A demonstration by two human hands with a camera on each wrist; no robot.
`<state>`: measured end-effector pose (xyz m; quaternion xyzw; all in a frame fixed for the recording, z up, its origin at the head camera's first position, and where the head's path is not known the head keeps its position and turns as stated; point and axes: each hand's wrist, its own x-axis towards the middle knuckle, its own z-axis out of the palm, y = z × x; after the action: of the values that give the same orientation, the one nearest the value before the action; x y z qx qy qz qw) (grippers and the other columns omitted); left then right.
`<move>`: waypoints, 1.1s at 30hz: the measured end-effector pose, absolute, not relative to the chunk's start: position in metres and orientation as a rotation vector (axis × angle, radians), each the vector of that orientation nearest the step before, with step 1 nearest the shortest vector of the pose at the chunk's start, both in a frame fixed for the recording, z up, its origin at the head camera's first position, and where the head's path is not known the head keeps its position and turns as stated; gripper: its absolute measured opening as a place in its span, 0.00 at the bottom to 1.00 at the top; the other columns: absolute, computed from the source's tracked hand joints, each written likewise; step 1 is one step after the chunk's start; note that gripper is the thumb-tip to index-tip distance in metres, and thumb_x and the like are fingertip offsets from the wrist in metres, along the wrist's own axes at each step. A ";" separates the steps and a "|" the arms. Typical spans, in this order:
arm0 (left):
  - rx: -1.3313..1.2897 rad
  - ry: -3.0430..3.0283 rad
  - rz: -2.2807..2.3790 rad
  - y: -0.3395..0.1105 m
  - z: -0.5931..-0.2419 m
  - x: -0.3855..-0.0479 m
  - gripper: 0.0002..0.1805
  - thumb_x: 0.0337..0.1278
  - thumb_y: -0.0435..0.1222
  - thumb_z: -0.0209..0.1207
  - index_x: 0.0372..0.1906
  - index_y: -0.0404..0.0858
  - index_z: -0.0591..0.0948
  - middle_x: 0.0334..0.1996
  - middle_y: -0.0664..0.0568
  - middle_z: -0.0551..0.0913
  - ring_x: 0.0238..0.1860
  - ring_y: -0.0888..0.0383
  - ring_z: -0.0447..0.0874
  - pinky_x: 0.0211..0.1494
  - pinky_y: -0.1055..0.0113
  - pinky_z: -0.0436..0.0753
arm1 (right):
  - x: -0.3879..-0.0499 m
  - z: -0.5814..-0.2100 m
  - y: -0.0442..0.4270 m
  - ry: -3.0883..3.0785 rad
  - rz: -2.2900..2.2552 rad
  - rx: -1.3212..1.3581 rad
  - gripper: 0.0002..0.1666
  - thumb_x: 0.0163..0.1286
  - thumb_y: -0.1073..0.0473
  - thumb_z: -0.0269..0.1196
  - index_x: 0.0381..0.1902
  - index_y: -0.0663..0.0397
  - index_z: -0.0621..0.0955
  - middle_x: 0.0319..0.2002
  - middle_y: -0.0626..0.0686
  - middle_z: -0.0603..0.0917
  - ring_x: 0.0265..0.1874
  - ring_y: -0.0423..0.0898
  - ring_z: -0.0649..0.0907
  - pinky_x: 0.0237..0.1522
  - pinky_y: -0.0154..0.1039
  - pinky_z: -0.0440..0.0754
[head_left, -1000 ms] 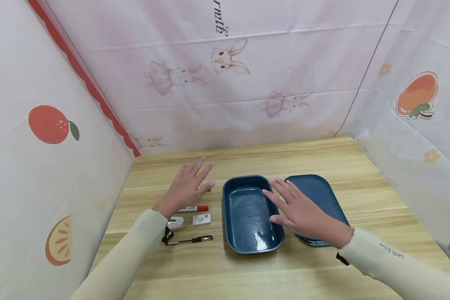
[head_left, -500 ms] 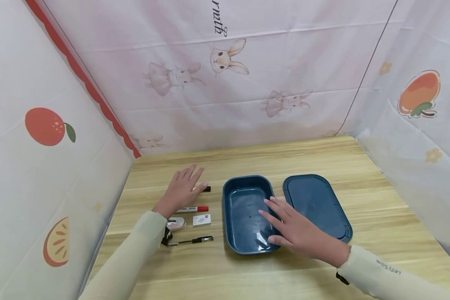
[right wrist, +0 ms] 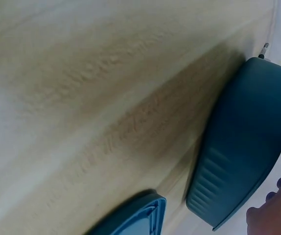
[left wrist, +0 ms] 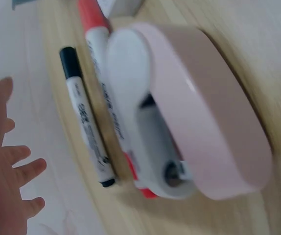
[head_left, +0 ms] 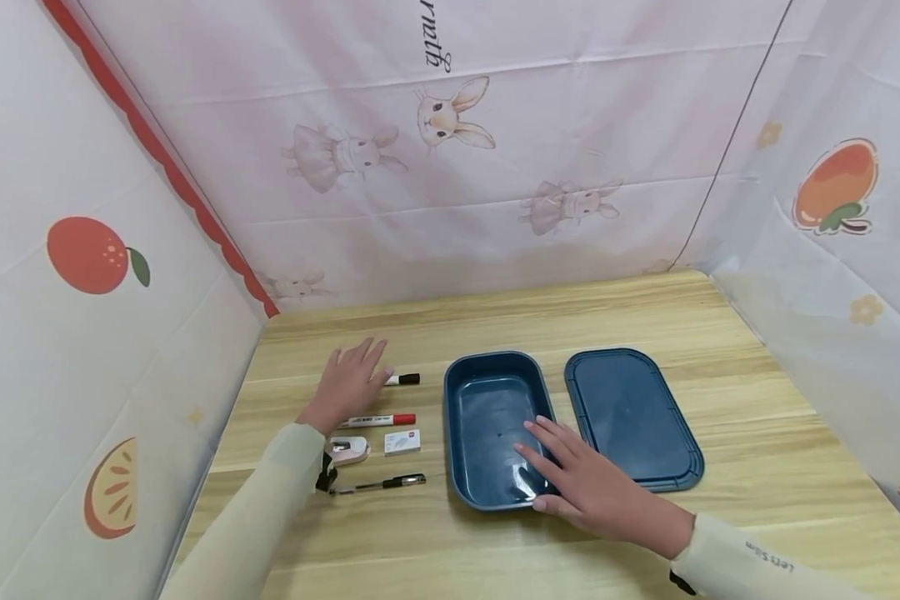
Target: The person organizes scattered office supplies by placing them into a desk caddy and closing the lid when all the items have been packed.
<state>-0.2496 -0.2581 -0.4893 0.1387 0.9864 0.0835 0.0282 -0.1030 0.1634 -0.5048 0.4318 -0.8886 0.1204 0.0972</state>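
Observation:
My left hand point(head_left: 348, 383) hovers with spread fingers over the black-capped marker point(head_left: 405, 379), covering most of it in the head view. In the left wrist view that marker shows whole, apart from the fingers. Nearer lie a red-capped marker point(head_left: 378, 420), a pink-and-white stapler point(head_left: 350, 450), a small white box point(head_left: 402, 442) and a black pen point(head_left: 390, 482). My right hand point(head_left: 592, 492), fingers extended, is over the near right corner of the dark blue container point(head_left: 453, 433); whether it touches the rim I cannot tell. Nothing is seen inside the container.
To the container's right lies its dark blue lid point(head_left: 633, 408), flat on the wooden table point(head_left: 495, 554). Printed cloth walls point(head_left: 480, 242) enclose the table at the back and both sides.
Both hands have drawn back toward me, the left also shifting leftward, which uncovers the black marker's cap. Moving off the lid, the right hand has come to the container's near corner.

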 end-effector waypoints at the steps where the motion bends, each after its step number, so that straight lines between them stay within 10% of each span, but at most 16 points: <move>1: 0.422 3.048 0.252 -0.261 -0.490 -0.250 0.36 0.78 0.55 0.41 0.81 0.44 0.54 0.79 0.40 0.55 0.77 0.38 0.57 0.77 0.34 0.45 | -0.103 -0.505 0.164 -2.634 0.363 1.276 0.41 0.77 0.35 0.51 0.80 0.43 0.58 0.81 0.56 0.54 0.78 0.58 0.56 0.79 0.37 0.31; 33: 0.341 3.034 0.226 -0.318 -0.523 -0.254 0.24 0.71 0.47 0.59 0.66 0.43 0.78 0.65 0.42 0.78 0.65 0.38 0.73 0.68 0.33 0.66 | -0.099 -0.527 0.165 -2.698 0.402 1.233 0.41 0.77 0.36 0.51 0.81 0.41 0.56 0.81 0.53 0.51 0.80 0.56 0.53 0.80 0.41 0.34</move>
<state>-0.2537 -0.3180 -0.5229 0.1112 0.9902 0.0738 0.0402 -0.0986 0.1652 -0.5269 0.4108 -0.8988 0.1340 0.0739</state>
